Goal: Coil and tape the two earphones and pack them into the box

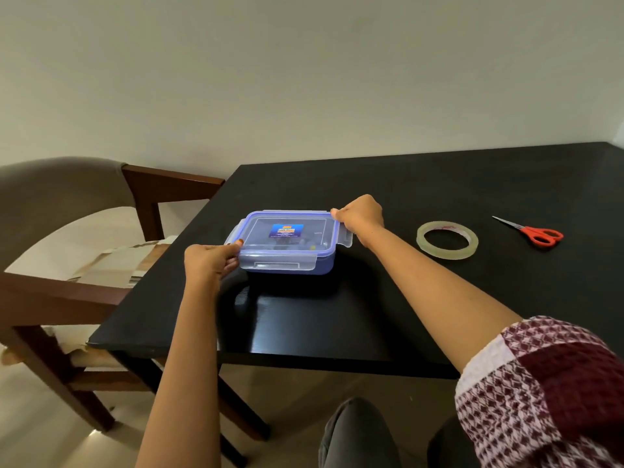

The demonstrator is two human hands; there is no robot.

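My left hand [206,261] and right hand [359,216] grip opposite corners of the lidded blue box [287,241], flat on the bench [405,298], its long axis running between them; dim contents show through.

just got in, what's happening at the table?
A person has both hands on a blue lidded box on the black table: left hand at its near-left corner, right hand at the far-right corner. The lid is on, with items dimly visible inside. A tape roll and red scissors lie untouched to the right.
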